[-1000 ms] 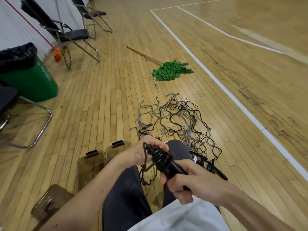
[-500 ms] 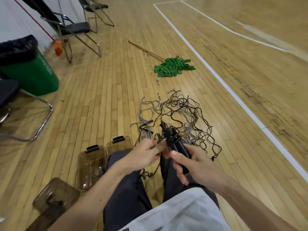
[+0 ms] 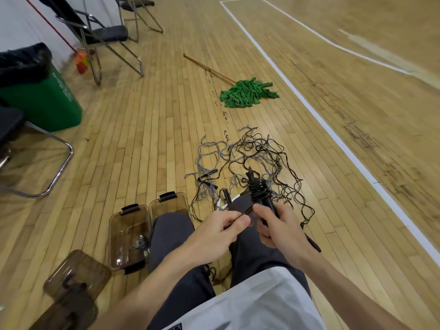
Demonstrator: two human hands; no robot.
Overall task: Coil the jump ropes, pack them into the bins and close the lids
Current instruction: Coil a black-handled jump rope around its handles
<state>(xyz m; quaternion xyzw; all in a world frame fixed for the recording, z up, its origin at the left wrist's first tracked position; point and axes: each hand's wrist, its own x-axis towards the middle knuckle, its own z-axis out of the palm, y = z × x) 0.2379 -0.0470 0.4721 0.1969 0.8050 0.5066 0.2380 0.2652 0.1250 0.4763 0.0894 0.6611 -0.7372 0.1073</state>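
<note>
My right hand grips the coiled jump rope, handles pointing up and away; my left hand pinches its cord.

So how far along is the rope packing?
Early. Done: one small bundle lies in the nearer bin. In hand: the right hand grips a black rope by its handles, cord wound round them; the left hand pinches its loose end. Left: the tangled pile on the floor, and both lids are off.
</note>
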